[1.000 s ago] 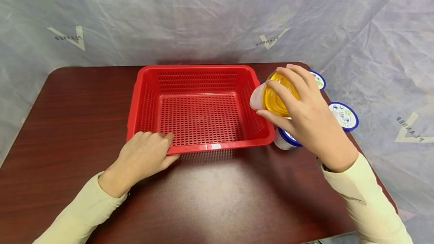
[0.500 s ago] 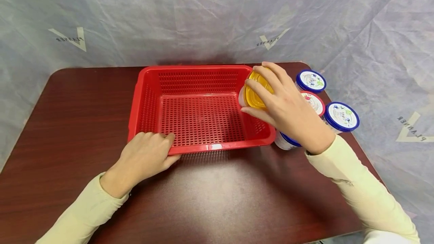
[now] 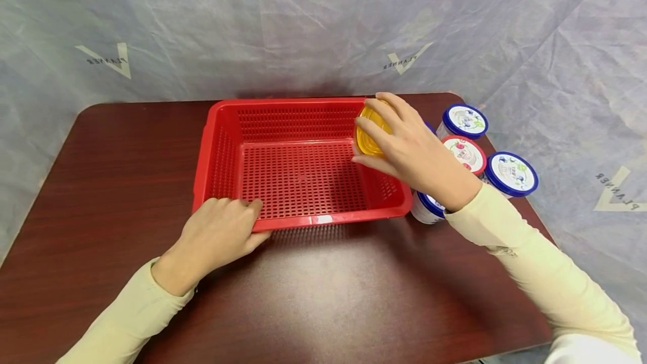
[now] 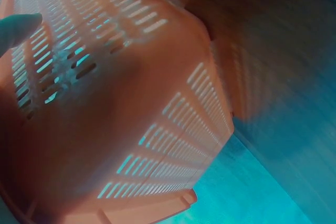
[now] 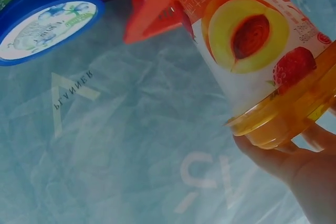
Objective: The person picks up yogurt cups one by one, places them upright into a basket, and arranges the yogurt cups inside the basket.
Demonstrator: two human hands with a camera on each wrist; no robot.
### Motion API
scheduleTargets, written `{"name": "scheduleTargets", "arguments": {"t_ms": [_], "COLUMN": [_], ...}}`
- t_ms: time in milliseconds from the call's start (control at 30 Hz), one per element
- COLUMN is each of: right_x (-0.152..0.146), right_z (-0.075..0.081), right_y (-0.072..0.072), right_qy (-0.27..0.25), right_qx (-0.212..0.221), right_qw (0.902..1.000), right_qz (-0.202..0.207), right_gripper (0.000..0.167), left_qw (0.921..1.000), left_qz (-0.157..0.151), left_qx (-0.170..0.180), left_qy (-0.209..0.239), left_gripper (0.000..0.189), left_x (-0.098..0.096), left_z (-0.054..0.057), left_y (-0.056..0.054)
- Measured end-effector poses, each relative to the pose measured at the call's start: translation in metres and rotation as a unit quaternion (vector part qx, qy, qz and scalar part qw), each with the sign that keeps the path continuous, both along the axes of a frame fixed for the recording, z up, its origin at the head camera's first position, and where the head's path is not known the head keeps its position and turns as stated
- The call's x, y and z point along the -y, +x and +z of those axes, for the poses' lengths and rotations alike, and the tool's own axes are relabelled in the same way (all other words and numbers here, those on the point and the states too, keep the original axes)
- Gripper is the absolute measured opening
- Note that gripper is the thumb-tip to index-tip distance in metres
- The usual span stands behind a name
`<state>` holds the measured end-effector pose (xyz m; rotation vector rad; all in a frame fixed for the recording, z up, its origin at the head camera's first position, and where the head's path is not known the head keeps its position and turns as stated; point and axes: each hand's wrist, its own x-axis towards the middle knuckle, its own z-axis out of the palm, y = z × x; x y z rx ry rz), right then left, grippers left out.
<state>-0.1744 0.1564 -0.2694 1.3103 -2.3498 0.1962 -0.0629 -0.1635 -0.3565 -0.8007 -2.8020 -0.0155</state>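
Note:
My left hand (image 3: 217,235) grips the near-left rim of a red plastic basket (image 3: 323,219), with the fingers over the edge and the thumb beneath. In the left wrist view the slotted basket wall (image 4: 173,140) fills much of the frame, and a digit tip (image 4: 21,27) shows at the left. My right hand (image 3: 411,148) holds a yogurt cup (image 5: 226,77) by its translucent yellow lid (image 3: 367,142), over the basket's right end. Peach and raspberry pictures cover the cup's white side in the right wrist view. From the head view, the hand hides part of the cup.
Right of the basket stand several tubs, among them a blue-lidded one (image 3: 465,120) at the back, a red-lidded one (image 3: 464,153) and another blue-lidded one (image 3: 511,173). A further tub (image 3: 425,209) is close against the basket's near-right corner. Printed grey sheeting (image 3: 303,27) rises behind the brown table (image 3: 313,296).
My right hand has carried the yogurt cup leftward from beside the basket to over its right end, uncovering the tubs behind. The left hand stays on the rim.

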Motion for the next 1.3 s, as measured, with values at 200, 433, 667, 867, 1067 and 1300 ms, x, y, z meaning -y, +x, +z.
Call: {"name": "scheduleTargets", "arguments": {"t_ms": [200,433,667,867,1067,1300], "right_x": [0.004,0.011,0.013,0.015,0.020,0.024], "right_z": [-0.008,-0.016,-0.024,-0.027,-0.030,-0.035], "right_y": [-0.012,-0.023,-0.029,-0.033,-0.038,-0.043], "right_qy": [0.028,0.050,0.064,0.064,0.087,0.103], "right_qx": [0.014,0.023,0.019,0.016,0.049,0.079], "right_qw": [0.9995,0.9985,0.9977,0.9974,0.9949,0.9915], "right_qz": [-0.001,0.006,0.013,0.028,0.015,0.007], "right_gripper": [0.057,0.056,0.055,0.052,0.051,0.052], "left_qw": [1.0000,0.9999,1.0000,1.0000,1.0000,1.0000], "left_qz": [0.001,0.004,0.004,0.003,0.005,0.004], "left_qx": [0.003,0.009,0.002,-0.001,-0.001,-0.003], "left_qy": [0.001,-0.002,-0.005,-0.006,-0.007,-0.007], "left_gripper": [0.041,0.040,0.042,0.042,0.041,0.041], "left_x": [0.000,0.000,0.000,0.000,0.000,0.000], "left_z": [0.000,0.000,-0.001,0.000,0.000,0.000], "left_y": [0.000,0.001,0.001,0.001,0.001,0.001]}}
